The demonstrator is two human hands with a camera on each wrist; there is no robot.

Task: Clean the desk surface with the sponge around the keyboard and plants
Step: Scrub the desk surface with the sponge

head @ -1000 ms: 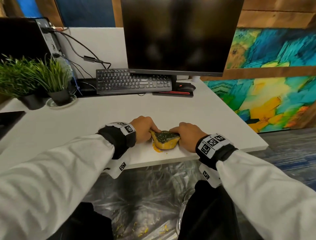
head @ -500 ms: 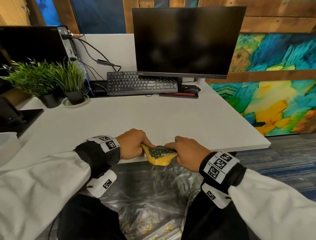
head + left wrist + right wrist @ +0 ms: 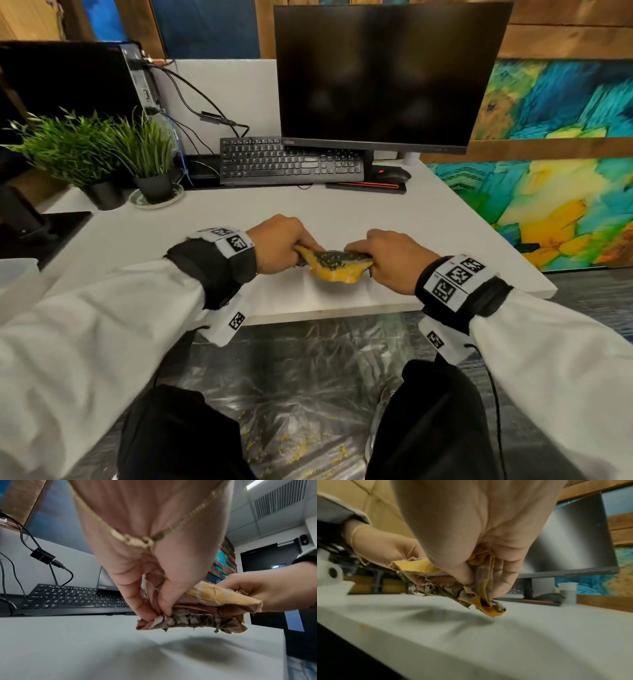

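A worn yellow sponge with a dark scouring face hangs stretched between both hands, just above the white desk near its front edge. My left hand grips its left end; in the left wrist view the fingers curl round the crumpled sponge. My right hand grips the right end, and the right wrist view shows the sponge clear of the surface. A black keyboard lies at the back under the monitor. Two potted plants stand back left.
A black mouse on a dark pad sits right of the keyboard, with a white cup behind it. Cables run to a computer at back left. Clear plastic sheeting with yellow crumbs covers the floor below the desk edge.
Both hands have lifted the sponge off the desk front edge and pulled it out wider between them. The head view has also tipped upward.
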